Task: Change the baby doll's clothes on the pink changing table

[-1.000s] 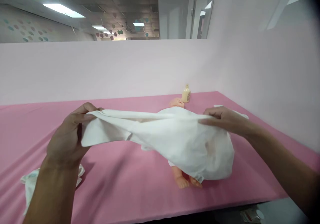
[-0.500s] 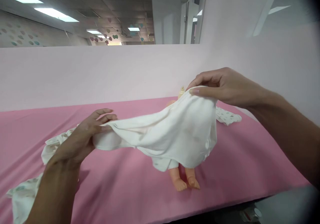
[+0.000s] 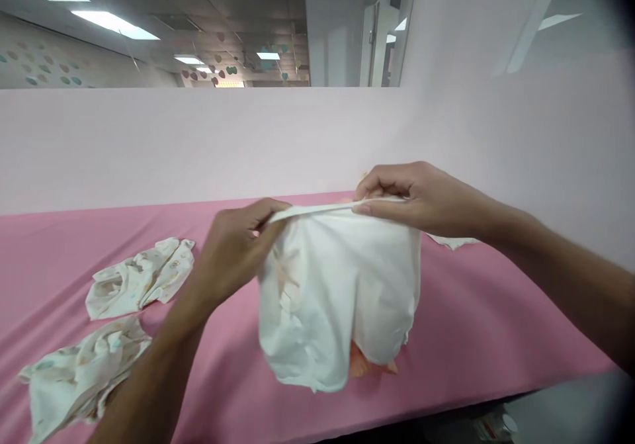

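Observation:
A pair of white baby pants (image 3: 317, 285) hangs spread between my two hands, with its waistband at the top and two short legs below. My left hand (image 3: 241, 242) is closed on the left end of the waistband. Closer to the right end, my right hand (image 3: 399, 196) pinches the band between thumb and fingers. Behind the cloth lies a baby doll (image 3: 367, 364). Part of its legs and feet shows under the hem, while most of its body is hidden.
Two crumpled printed baby garments (image 3: 141, 275) (image 3: 84, 371) lie on the left of the pink-covered table (image 3: 471, 338). Past my right wrist, a bit of printed cloth (image 3: 454, 241) shows. A pale wall (image 3: 198, 146) rises along the far edge, with a reflective pane (image 3: 248, 27) above it.
My left hand has moved right and slightly up, closer to the right hand, and now grips the waistband. The pants, stretched sideways before, hang straight down. My right hand has lowered slightly.

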`<state>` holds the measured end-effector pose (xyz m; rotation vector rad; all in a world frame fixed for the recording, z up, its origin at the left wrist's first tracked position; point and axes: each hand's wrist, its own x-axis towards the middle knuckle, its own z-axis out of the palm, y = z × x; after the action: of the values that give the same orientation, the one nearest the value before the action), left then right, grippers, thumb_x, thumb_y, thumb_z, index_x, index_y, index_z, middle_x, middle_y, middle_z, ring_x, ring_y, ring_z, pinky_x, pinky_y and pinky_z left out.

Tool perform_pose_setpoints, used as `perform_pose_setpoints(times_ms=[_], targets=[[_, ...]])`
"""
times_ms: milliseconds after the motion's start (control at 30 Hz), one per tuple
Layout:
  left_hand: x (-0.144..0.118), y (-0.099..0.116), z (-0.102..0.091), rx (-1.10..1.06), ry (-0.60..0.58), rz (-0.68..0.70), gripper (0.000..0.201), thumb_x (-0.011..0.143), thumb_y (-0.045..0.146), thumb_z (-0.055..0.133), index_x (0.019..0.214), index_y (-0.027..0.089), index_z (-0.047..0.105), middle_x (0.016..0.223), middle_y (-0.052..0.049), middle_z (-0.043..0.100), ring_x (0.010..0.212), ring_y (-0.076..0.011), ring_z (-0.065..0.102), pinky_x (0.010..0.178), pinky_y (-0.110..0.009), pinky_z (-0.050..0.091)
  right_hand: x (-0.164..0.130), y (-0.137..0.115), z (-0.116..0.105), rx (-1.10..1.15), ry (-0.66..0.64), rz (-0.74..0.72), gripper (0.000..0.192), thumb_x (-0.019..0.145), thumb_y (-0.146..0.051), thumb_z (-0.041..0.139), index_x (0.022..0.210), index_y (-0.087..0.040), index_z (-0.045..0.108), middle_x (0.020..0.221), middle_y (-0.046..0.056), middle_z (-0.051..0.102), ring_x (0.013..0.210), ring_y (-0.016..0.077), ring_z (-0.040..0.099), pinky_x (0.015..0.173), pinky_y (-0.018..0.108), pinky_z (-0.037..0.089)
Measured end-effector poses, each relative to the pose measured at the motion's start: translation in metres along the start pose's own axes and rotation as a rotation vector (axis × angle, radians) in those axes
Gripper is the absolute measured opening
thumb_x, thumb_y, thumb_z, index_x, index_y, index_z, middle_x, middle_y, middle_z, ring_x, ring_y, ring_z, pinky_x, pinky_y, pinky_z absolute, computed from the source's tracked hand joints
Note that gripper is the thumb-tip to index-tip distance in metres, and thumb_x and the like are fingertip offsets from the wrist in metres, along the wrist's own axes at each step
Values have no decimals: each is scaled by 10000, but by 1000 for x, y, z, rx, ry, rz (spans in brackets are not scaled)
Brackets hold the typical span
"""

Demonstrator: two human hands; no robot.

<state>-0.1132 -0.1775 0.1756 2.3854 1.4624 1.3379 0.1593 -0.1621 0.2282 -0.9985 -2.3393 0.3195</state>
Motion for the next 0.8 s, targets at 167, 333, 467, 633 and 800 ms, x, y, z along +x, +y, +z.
perform_pose_setpoints(times_ms=[167, 333, 467, 633, 800], targets=[[5, -9, -33, 411, 258, 72, 246, 869, 181, 565, 1044, 251, 724, 823, 47, 714, 717, -121, 627, 667, -210, 404, -8, 27, -5, -125, -29, 153, 317, 881, -513, 562, 904, -227, 696, 863, 18, 688, 724, 169, 602, 579, 262, 401], [8, -18, -43, 536, 142, 51, 393, 907, 185, 481, 1230, 274, 686, 1036, 19, 740, 917, -190, 671, 803, -276, 455, -10, 45, -3, -179, 38, 170, 263, 874, -433, 543, 917, -233, 708, 861, 26, 688, 742, 188, 602, 599, 281, 413], [6, -28, -46, 493, 43, 17, 498, 927, 196, 439, 1397, 308, 561, 1212, 16, 700, 1048, -208, 655, 885, -305, 468, -14, 54, -2, -198, 52, 181, 245, 879, -365, 521, 973, -253, 717, 942, 26, 695, 786, 199, 605, 625, 294, 415], [6, -28, -51, 264, 26, -108, 309, 883, 273, 575, 1160, 280, 710, 1121, 32, 728, 986, -169, 664, 799, -226, 475, -19, 57, -7, -170, 155, 196, 275, 900, -447, 545, 855, -219, 693, 904, 31, 665, 763, 176, 572, 629, 289, 396], [0, -25, -68, 256, 36, -97, 152, 856, 365, 639, 909, 256, 732, 896, 46, 729, 798, -128, 648, 715, -209, 440, -30, 51, -18, -116, 252, 319, 404, 843, -532, 655, 656, -183, 572, 628, -13, 512, 576, 101, 427, 518, 271, 305]])
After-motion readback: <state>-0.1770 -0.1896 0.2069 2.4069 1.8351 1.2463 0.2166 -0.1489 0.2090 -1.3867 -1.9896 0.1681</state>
